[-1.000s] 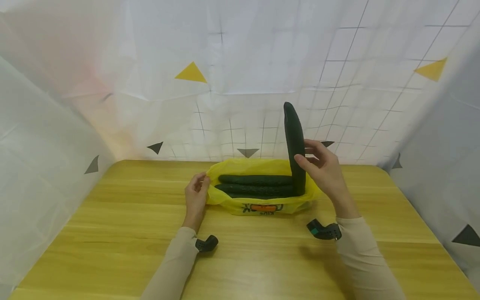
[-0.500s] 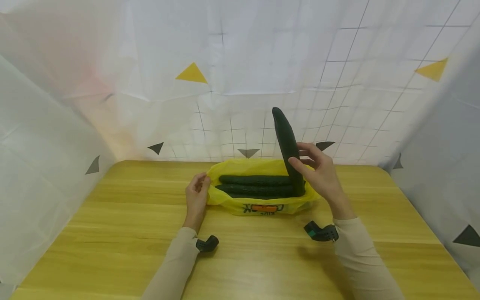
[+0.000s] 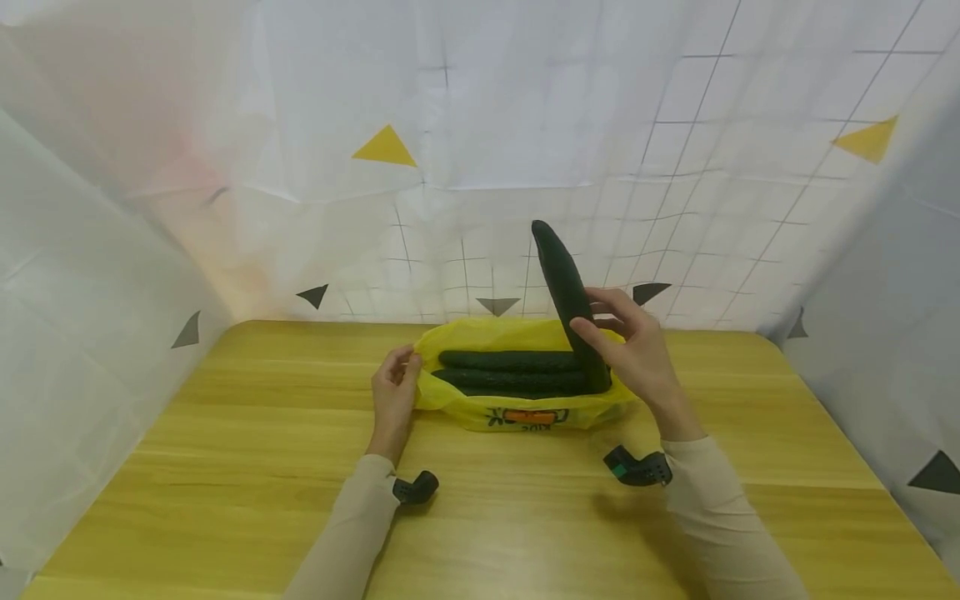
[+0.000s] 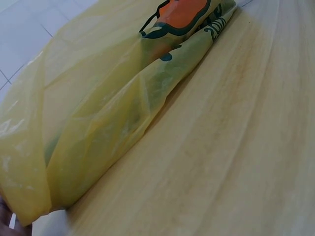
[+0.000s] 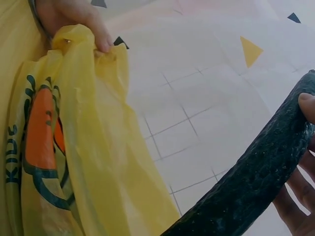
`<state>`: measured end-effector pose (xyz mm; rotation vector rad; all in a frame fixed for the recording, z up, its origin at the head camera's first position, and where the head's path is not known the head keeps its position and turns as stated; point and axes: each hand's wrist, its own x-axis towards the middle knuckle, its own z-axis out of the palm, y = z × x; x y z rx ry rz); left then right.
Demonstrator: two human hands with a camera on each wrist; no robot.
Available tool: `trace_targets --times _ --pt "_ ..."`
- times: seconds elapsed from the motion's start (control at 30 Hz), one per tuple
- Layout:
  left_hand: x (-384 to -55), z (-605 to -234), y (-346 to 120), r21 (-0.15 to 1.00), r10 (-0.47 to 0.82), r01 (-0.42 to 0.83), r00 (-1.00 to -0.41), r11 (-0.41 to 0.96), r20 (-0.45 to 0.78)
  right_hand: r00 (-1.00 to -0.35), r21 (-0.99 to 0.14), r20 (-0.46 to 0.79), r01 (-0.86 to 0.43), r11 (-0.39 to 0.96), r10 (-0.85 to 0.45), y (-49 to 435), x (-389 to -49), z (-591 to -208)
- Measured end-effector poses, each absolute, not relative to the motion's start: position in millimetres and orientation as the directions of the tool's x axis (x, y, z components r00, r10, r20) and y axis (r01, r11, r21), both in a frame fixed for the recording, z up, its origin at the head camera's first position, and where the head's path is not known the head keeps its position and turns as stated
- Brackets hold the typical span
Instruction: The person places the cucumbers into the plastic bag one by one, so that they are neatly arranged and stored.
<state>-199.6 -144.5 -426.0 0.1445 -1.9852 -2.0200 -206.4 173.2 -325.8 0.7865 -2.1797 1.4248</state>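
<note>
A yellow plastic bag (image 3: 498,335) with printed lettering and an orange picture lies on the table, its mouth facing up. Two dark green cucumbers (image 3: 510,361) lie side by side inside it. My left hand (image 3: 392,400) pinches the bag's left edge; in the right wrist view its thumb presses the gathered plastic (image 5: 106,64). My right hand (image 3: 636,354) grips another cucumber (image 3: 561,275) between thumb and fingers. This cucumber leans up and to the left, its lower end inside the right part of the bag. In the left wrist view the bag's side (image 4: 93,132) hides most of the hand.
The wooden table (image 3: 247,467) runs back to a white sheet wall (image 3: 300,233) marked with grid lines and triangles. More white sheeting stands at both sides. Each wrist carries a small black camera, such as the right wrist camera (image 3: 637,468).
My right hand has moved slightly left and down, and the gripped cucumber has tipped from nearly upright toward the left. The left hand and the bag have stayed in place.
</note>
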Motion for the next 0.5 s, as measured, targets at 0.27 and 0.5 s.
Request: trace_targets --times 0.27,0.5 --pt "-213 -448 -146 0.984 -0.315 0.178 -0.934 0.005 0.171 -0.701 -0.632 0.675 -0.711 0.310 -0.232 155 -189 -311" --pt "-214 -451 -148 0.977 -0.310 0.212 -0.928 0.022 0.208 -0.690 -0.609 0.689 -0.718 0.339 -0.224 146 -185 -311"
